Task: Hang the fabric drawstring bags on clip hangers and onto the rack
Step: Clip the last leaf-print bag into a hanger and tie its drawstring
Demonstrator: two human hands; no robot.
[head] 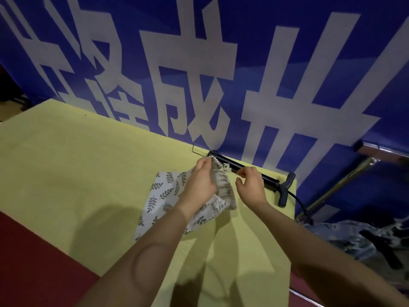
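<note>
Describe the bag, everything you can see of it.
The bag is pale cloth printed with grey leaf sprigs, with a gathered beige drawstring top. Its body lies crumpled on the yellow table. The left hand grips and lifts the top, while the right hand pinches near its frayed cord end.

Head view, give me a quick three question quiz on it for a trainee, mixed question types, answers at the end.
1. True or false: the left hand grips the bag's gathered top.
2. What does the bag lie on? A) red floor B) yellow table C) blue banner
3. What black tool lies along the table's far edge?

Key:
1. True.
2. B.
3. A pump, behind the right hand.
</note>
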